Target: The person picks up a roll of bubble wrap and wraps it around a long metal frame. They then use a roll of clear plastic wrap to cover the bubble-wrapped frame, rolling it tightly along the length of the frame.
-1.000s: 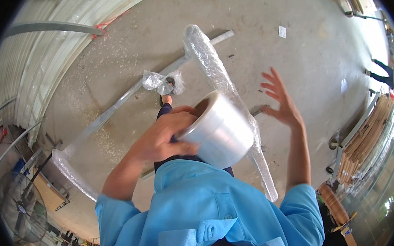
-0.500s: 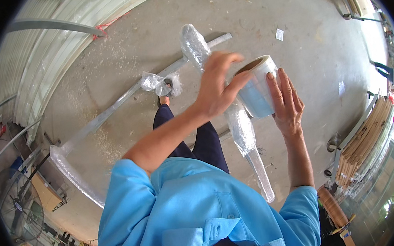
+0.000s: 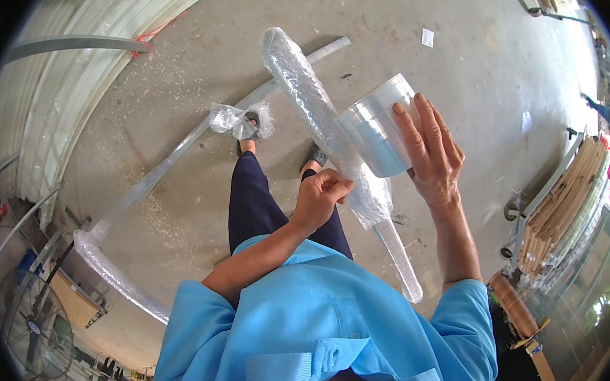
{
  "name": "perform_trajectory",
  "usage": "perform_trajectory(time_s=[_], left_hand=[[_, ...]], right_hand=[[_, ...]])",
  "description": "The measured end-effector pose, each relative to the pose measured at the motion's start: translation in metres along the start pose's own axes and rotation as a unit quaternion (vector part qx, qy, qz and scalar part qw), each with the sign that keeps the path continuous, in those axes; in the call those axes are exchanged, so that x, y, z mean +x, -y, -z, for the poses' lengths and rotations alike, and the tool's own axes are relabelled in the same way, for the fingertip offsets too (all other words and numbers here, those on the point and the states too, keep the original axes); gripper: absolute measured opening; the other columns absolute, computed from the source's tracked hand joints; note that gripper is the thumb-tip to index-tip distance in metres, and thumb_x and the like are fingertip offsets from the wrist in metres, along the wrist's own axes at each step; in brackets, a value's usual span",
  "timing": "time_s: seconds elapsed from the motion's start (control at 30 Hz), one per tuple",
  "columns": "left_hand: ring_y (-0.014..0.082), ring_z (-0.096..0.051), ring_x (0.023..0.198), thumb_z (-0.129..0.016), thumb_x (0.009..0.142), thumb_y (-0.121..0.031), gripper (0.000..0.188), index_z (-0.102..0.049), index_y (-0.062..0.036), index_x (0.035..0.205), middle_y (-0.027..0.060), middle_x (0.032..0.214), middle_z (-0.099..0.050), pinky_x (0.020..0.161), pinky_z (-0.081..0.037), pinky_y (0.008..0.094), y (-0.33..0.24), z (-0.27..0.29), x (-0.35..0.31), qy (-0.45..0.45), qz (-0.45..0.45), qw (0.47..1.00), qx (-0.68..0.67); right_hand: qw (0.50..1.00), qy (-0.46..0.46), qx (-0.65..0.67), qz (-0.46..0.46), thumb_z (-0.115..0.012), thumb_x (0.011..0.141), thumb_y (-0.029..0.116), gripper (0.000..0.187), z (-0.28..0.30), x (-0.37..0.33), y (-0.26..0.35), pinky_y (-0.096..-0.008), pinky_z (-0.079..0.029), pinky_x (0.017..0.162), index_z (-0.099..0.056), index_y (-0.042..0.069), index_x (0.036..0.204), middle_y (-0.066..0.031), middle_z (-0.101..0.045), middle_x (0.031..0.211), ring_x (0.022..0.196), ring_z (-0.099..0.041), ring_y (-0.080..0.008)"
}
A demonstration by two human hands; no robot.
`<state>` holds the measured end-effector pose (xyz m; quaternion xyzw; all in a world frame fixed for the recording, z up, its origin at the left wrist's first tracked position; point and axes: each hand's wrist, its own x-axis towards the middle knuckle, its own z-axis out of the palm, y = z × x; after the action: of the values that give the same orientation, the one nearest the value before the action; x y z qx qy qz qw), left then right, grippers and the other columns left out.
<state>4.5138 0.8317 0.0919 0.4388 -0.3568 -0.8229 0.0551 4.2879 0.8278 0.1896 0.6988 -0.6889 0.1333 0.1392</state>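
A wide roll of clear plastic film (image 3: 379, 129) rests in my right hand (image 3: 437, 151), whose fingers lie along its right side. Beneath the roll runs a long piece wrapped in clear film (image 3: 304, 90), slanting from upper left to lower right. My left hand (image 3: 320, 200) is closed in a pinch beside this wrapped piece, below and left of the roll. Whatever its fingertips hold is too small to make out. At its lower end the wrapped piece narrows to a thin strip near my chest.
A long film-wrapped strip (image 3: 180, 154) lies on the floor at left, with crumpled film (image 3: 228, 119) over my foot. White panels (image 3: 46, 89) lean at far left above a fan (image 3: 36, 323). Stacked flat boards (image 3: 564, 206) stand at right.
My left hand has dropped from the roll's upper left to beside the wrapped piece, its fingers closing. The roll has tilted in my right hand and shifted slightly up and left.
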Motion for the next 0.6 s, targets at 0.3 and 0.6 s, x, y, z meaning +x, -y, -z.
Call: perform_trajectory(time_s=[0.3,0.6], left_hand=[[0.0092,-0.063,0.077,-0.069,0.091,-0.011,0.009,-0.069,-0.0016,0.091,0.0017,0.085,-0.068,0.071,-0.054,0.0253,0.018,0.006,0.020,0.037,-0.066,0.991,-0.114],[0.0095,-0.062,0.074,-0.071,0.089,-0.009,0.010,-0.068,0.0000,0.090,0.0029,0.082,-0.068,0.071,-0.052,0.0245,0.022,0.012,0.026,0.072,-0.080,0.987,-0.118]], right_hand=[[0.998,-0.064,-0.014,0.007,-0.077,0.072,0.007,0.054,-0.004,-0.001,-0.011,-0.0335,-0.061,0.083,-0.069,0.026,0.122,-0.0091,-0.066,0.123,0.102,-0.069,-0.0253],[0.960,0.158,0.182,-0.146,-0.075,0.067,-0.005,0.076,-0.122,-0.084,-0.017,-0.0382,-0.055,0.095,-0.055,0.016,0.137,-0.0114,-0.062,0.130,0.114,-0.064,-0.0292]])
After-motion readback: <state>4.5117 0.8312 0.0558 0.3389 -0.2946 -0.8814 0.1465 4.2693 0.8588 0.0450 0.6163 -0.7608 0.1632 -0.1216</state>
